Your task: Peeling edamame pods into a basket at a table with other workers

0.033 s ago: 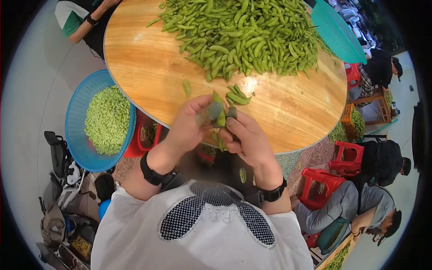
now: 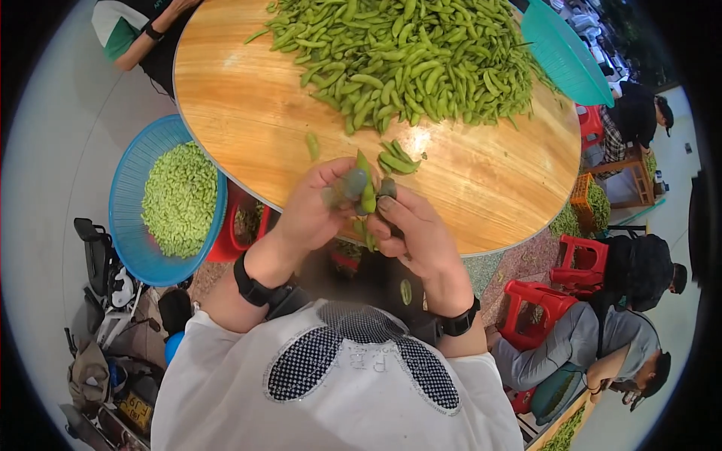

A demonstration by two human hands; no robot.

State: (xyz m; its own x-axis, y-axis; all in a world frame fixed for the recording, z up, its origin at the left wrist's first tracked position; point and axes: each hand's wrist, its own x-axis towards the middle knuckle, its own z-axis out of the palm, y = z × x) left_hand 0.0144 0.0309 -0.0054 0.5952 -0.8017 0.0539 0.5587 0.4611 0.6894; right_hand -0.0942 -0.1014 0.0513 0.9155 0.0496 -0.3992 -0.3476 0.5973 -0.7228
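A green soybean pod (image 2: 368, 197) stands roughly upright between my two hands, over the near edge of the round wooden table (image 2: 489, 188). My left hand (image 2: 307, 210) pinches it from the left with a grey-green thumb cover. From the right, my right hand (image 2: 423, 234) is closed against the pod, its thumb and fingers together and a dark cover on one fingertip. More pods (image 2: 370, 236) show below, between the hands; which hand holds them I cannot tell. Just beyond lie a few loose pods (image 2: 398, 158) and a single pod (image 2: 313, 146). A large pod heap (image 2: 421, 68) covers the table's far side.
At the left, a blue basket (image 2: 120, 225) holds shelled beans (image 2: 180, 199), beside a red stool (image 2: 233, 244). A teal basket (image 2: 568, 56) leans at the far right. Red stools (image 2: 530, 308) and seated people (image 2: 571, 346) are on the right; another person's arm (image 2: 154, 34) is at upper left.
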